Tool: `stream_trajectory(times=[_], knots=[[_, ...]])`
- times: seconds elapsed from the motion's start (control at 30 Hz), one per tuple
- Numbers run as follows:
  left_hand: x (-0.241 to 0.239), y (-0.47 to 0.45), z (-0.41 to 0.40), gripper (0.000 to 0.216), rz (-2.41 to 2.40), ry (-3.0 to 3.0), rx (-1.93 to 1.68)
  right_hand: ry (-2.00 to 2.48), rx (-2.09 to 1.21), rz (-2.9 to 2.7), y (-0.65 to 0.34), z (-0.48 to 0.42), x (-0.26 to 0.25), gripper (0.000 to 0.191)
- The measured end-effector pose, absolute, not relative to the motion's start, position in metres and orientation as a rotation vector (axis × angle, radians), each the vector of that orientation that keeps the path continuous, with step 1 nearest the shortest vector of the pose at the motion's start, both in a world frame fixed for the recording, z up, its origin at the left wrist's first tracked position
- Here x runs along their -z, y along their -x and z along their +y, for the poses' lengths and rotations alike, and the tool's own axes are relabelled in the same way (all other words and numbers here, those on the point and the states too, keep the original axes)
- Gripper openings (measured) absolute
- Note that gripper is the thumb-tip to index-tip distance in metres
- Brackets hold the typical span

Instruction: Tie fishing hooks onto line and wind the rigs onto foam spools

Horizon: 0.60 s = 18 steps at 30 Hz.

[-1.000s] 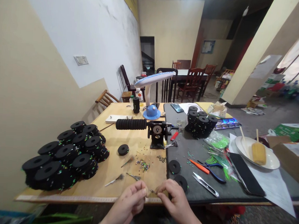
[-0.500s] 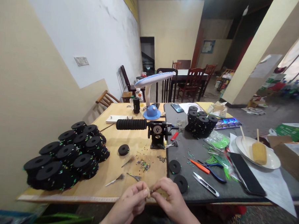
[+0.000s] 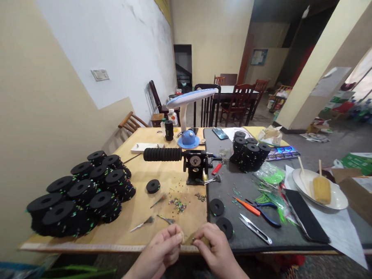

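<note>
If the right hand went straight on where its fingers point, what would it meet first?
Probably the left hand, across a narrow gap from the right hand, though relative depth is unclear.

We can read no words or numbers. We make out fine marks on the machine's [image 3: 195, 177] dial [image 3: 195, 161] and the measuring strip [image 3: 91, 248], and print on the bottle [image 3: 172, 116] and wall notice [image 3: 259, 57], all too small or blurred.
</note>
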<state>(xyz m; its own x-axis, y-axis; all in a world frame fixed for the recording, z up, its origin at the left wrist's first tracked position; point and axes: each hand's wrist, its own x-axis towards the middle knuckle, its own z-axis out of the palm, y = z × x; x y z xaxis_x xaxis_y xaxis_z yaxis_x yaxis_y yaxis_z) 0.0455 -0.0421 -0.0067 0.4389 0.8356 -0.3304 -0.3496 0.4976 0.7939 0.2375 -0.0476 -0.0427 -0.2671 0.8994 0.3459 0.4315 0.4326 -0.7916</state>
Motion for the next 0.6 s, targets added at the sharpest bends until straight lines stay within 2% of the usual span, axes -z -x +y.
stream_trajectory(times=[0.2,0.33,0.43,0.6], knots=[[0.004,-0.050,-0.043,0.040,0.794,-0.729,-0.775,1.131,-0.748,-1.875,-0.241,-0.050,0.042,0.016],[0.000,-0.052,-0.044,0.042,0.817,-0.727,-0.751,1.134,-0.808,-1.869,-0.243,-0.051,0.037,0.008],[-0.002,-0.052,-0.044,0.043,0.824,-0.737,-0.746,1.107,-0.823,-1.842,-0.241,-0.050,0.030,0.018],[-0.003,-0.052,-0.045,0.043,0.861,-0.773,-0.752,1.016,-0.805,-1.833,-0.231,-0.047,0.020,0.012]])
